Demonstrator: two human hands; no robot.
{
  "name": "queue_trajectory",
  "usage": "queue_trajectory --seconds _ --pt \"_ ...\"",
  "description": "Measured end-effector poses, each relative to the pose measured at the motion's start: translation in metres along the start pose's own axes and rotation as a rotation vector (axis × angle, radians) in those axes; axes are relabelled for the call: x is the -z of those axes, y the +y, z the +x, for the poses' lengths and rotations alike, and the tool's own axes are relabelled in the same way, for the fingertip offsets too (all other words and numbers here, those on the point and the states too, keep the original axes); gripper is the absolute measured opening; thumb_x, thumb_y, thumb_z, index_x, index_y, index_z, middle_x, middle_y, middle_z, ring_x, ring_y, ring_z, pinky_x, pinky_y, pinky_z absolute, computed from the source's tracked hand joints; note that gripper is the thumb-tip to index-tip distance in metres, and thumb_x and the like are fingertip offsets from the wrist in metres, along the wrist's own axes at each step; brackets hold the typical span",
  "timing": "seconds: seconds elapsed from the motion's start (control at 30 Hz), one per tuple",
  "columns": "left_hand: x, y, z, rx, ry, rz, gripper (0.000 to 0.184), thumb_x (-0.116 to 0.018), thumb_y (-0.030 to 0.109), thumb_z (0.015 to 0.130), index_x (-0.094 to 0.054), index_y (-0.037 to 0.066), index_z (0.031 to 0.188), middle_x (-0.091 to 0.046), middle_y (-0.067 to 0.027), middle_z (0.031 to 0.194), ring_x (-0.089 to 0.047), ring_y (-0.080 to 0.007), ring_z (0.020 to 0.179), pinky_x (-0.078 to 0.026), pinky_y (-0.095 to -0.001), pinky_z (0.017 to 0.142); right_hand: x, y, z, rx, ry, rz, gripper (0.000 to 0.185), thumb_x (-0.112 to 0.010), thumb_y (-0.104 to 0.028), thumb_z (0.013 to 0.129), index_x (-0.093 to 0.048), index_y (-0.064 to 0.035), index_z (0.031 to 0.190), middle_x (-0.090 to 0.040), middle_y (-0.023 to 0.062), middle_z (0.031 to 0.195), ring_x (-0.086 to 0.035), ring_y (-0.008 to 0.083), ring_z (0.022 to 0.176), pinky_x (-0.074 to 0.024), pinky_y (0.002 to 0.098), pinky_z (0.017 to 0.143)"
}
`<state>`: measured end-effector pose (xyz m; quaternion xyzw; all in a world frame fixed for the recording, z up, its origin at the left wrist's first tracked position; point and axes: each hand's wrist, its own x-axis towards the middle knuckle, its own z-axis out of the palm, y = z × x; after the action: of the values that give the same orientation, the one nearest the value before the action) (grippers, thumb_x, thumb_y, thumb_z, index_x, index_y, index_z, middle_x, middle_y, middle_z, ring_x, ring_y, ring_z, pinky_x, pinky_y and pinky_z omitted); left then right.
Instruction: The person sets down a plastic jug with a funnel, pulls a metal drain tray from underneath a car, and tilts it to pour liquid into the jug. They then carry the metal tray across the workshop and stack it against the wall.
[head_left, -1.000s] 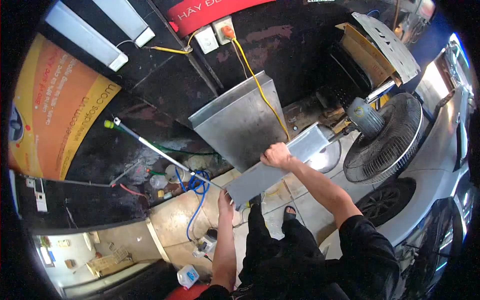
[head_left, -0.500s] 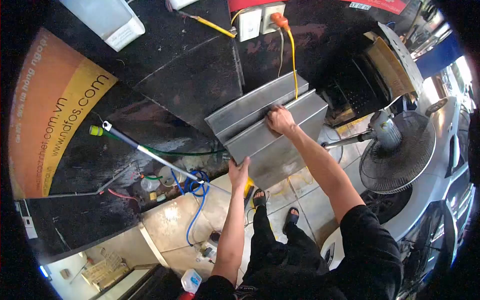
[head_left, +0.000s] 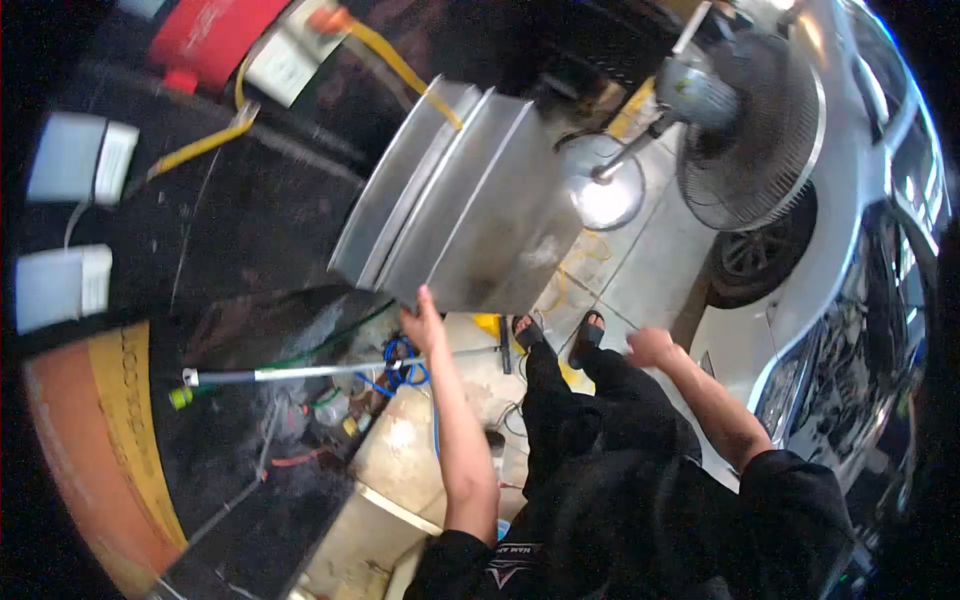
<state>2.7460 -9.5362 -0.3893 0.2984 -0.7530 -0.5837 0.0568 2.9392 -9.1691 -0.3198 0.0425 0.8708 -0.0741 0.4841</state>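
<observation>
A grey sheet-metal box (head_left: 500,205) with a long groove along its top stands against the dark wall. My left hand (head_left: 424,318) grips its near lower corner, thumb on the edge and the other fingers partly hidden behind. Away from the metal, my right hand (head_left: 652,348) hangs beside my legs with its fingers curled in. Whatever it may hold is hidden and a little blurred. A yellow cable (head_left: 395,68) runs from an orange plug (head_left: 328,20) down over the box's far end.
On the right stand a pedestal fan (head_left: 750,130) and a silver car (head_left: 840,200). A pole (head_left: 290,373) lies at left near a coiled blue hose (head_left: 405,365). White plastic holders (head_left: 65,160) and an orange-yellow banner (head_left: 100,440) are on the wall side.
My right hand has left the groove of the metal box and drawn back toward my body. The left hand stays at the box's corner. The view has turned.
</observation>
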Motion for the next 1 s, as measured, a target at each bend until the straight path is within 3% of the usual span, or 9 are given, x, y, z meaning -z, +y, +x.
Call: queue_trajectory --seconds 0.2,0.3,0.4,0.53,0.63,0.73,0.8,0.9,1.0 --pt "-0.003 0.003 -0.001 -0.019 0.128 0.480 0.091 -0.064 0.067 0.078 -0.053 -0.016 0.114 -0.062 -0.0316 0.110 -0.060 -0.0445 0.102 -0.046 -0.0475 0.089 -0.105 0.095 -0.071 -0.182 0.046 0.513 0.039 -0.061 -0.044 0.080 -0.072 -0.0101 0.097 -0.069 0.0179 0.096 -0.066 0.0361 0.092 -0.0532 0.0467 0.082" --pt "-0.006 -0.016 0.016 0.016 0.099 0.448 0.085 -0.066 0.064 0.078 -0.055 -0.013 0.111 -0.065 -0.0275 0.101 -0.064 -0.0407 0.090 -0.051 -0.0450 0.073 -0.140 0.136 -0.080 -0.189 0.171 0.690 0.036 -0.056 -0.038 0.080 -0.072 -0.0079 0.090 -0.069 0.0189 0.095 -0.065 0.0378 0.093 -0.0518 0.0451 0.085" --pt "-0.010 0.022 -0.008 0.267 0.109 0.281 0.069 -0.072 0.056 0.078 -0.053 -0.005 0.103 -0.061 -0.0141 0.079 -0.057 -0.0167 0.056 -0.038 -0.0286 0.037 -0.166 0.165 -0.093 -0.292 0.131 0.699 0.035 -0.055 -0.036 0.080 -0.072 -0.0058 0.086 -0.069 0.0199 0.095 -0.065 0.0377 0.094 -0.0515 0.0459 0.085" --pt "-0.010 0.027 -0.022 0.353 0.100 0.141 0.057 -0.070 0.053 0.080 -0.054 -0.001 0.079 -0.055 -0.0112 0.069 -0.049 -0.0143 0.050 -0.034 -0.0281 0.035 -0.200 0.208 -0.100 -0.301 0.233 0.731 0.036 -0.054 -0.037 0.079 -0.071 -0.0046 0.080 -0.069 0.0191 0.089 -0.066 0.0370 0.088 -0.0516 0.0460 0.084" --pt "-0.009 -0.019 -0.007 0.148 0.206 0.386 0.064 -0.072 0.047 0.079 -0.064 -0.015 0.092 -0.069 -0.0218 0.100 -0.064 -0.0337 0.090 -0.049 -0.0454 0.083 -0.223 0.228 -0.078 -0.314 0.245 0.919 0.038 -0.053 -0.037 0.079 -0.071 -0.0036 0.076 -0.070 0.0155 0.079 -0.067 0.0326 0.074 -0.0535 0.0434 0.077" --pt "-0.016 -0.019 -0.061 0.242 -0.053 0.070 0.028 -0.063 0.019 0.090 -0.061 -0.009 0.090 -0.064 -0.0156 0.083 -0.065 -0.0251 0.060 -0.052 -0.0394 0.050 -0.235 0.241 -0.049 -0.326 0.232 1.141 0.037 -0.055 -0.036 0.081 -0.069 -0.0026 0.073 -0.070 0.0134 0.073 -0.067 0.0258 0.063 -0.0548 0.0394 0.064" --pt "-0.021 -0.024 -0.101 0.304 -0.086 0.051 0.030 -0.063 0.021 0.091 -0.057 -0.009 0.092 -0.062 -0.0174 0.078 -0.067 -0.0326 0.058 -0.050 -0.0375 0.042 -0.261 0.232 -0.040 -0.385 0.202 1.311 0.037 -0.055 -0.035 0.081 -0.069 -0.0023 0.071 -0.069 0.0126 0.071 -0.066 0.0222 0.059 -0.0547 0.0371 0.058" --pt "-0.016 -0.024 -0.128 0.347 -0.263 0.233 0.032 -0.055 0.029 0.097 -0.055 -0.003 0.091 -0.065 -0.0161 0.077 -0.068 -0.0335 0.058 -0.045 -0.0376 0.041 -0.302 0.218 -0.022 -0.363 0.149 1.684 0.028 -0.056 -0.028 0.084 -0.067 -0.0018 0.080 -0.067 0.0101 0.072 -0.061 0.0195 0.057 -0.0514 0.0323 0.055" --pt "-0.010 -0.004 -0.129 0.284 -0.219 0.253 0.035 -0.059 0.034 0.095 -0.058 0.000 0.100 -0.067 -0.0144 0.079 -0.068 -0.0257 0.063 -0.042 -0.0328 0.042 -0.350 0.201 -0.023 -0.248 0.130 1.290 0.037 -0.060 -0.038 0.083 -0.072 -0.0065 0.097 -0.067 0.0158 0.091 -0.063 0.0236 0.083 -0.0499 0.0361 0.073"
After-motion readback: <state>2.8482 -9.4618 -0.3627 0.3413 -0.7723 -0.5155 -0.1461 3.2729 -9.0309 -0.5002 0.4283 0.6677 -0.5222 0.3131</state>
